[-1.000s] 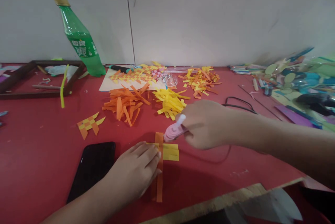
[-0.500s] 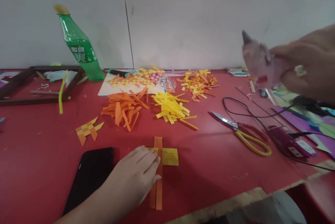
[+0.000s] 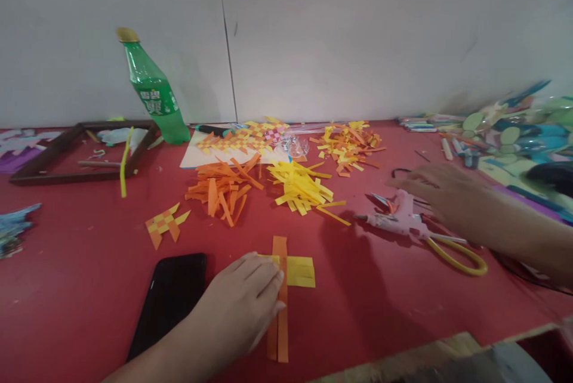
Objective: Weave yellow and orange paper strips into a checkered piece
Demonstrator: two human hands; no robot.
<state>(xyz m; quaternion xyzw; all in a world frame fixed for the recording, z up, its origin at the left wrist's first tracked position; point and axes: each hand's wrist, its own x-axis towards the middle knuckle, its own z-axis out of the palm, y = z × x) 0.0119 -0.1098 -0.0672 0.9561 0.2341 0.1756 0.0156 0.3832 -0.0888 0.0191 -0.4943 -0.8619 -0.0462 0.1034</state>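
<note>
Orange paper strips (image 3: 283,335) lie upright across a patch of yellow paper strips (image 3: 301,271) on the red table. My left hand (image 3: 248,293) rests over their left side, fingers together and curved, holding them down; what lies under the palm is hidden. To the right, a pink hot glue gun (image 3: 400,216) lies on its side on top of scissors (image 3: 461,256) with yellow and red handles, nozzle pointing left. My right hand (image 3: 441,195) hovers just behind the glue gun, its fingers stretched out to the left and apparently off it.
A black phone (image 3: 172,293) lies beside my left forearm, below a woven paper fish (image 3: 165,225). Behind are heaps of orange strips (image 3: 221,189) and yellow strips (image 3: 299,186), paper scraps (image 3: 347,144), a green bottle (image 3: 156,93) and a brown frame (image 3: 49,179). Craft supplies (image 3: 514,132) crowd the right.
My right hand has come down from the upper right with the glue gun, which now lies over the scissors, let go. My left hand stays on the strips. The view has shifted slightly.
</note>
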